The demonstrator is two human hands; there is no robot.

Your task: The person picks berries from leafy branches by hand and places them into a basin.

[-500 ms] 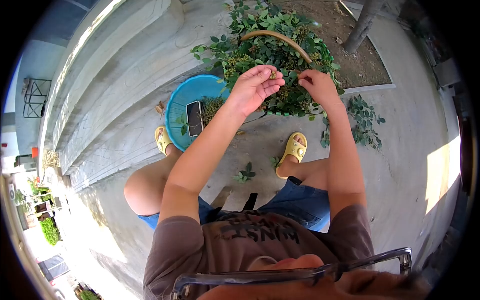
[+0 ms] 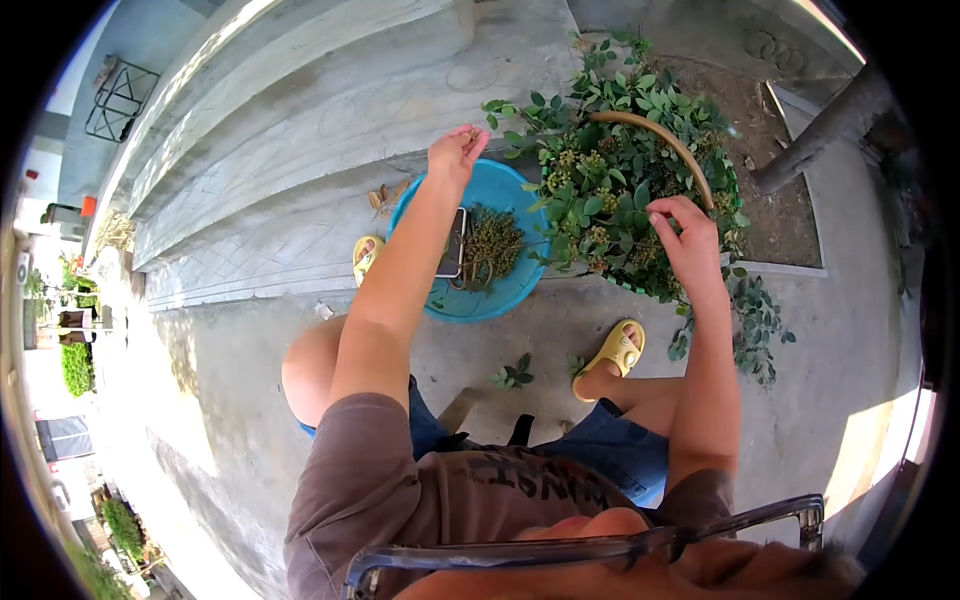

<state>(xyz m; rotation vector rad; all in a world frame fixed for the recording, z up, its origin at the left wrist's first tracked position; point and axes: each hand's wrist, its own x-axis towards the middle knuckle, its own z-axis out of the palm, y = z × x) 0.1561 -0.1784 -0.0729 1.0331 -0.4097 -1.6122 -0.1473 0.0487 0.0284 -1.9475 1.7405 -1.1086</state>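
Observation:
My left hand (image 2: pixel 457 155) is raised by the far left rim of a blue basin (image 2: pixel 520 292), fingers curled together. A small brownish bit shows at its fingertips, too small to name. Inside the basin lie a heap of green berry clusters (image 2: pixel 492 240) and a phone (image 2: pixel 453 245), partly hidden by my left forearm. My right hand (image 2: pixel 690 235) is at the near side of a basket heaped with leafy, berry-bearing branches (image 2: pixel 625 185), below its curved brown handle (image 2: pixel 660 135). Its thumb and forefinger are pinched beside the leaves; what they grip is unclear.
Concrete steps (image 2: pixel 330 150) rise to the left of the basin. A soil bed (image 2: pixel 775 215) with a tree trunk (image 2: pixel 825 135) lies beyond the basket. Leafy sprigs (image 2: pixel 755 325) lie on the concrete floor, and a smaller one (image 2: pixel 513 373) lies near my yellow slipper (image 2: pixel 622 347).
My left hand has moved left from the branches to the basin's far side; it held a berry cluster before. My right hand remains at the basket. The view has shifted, showing more of the basin.

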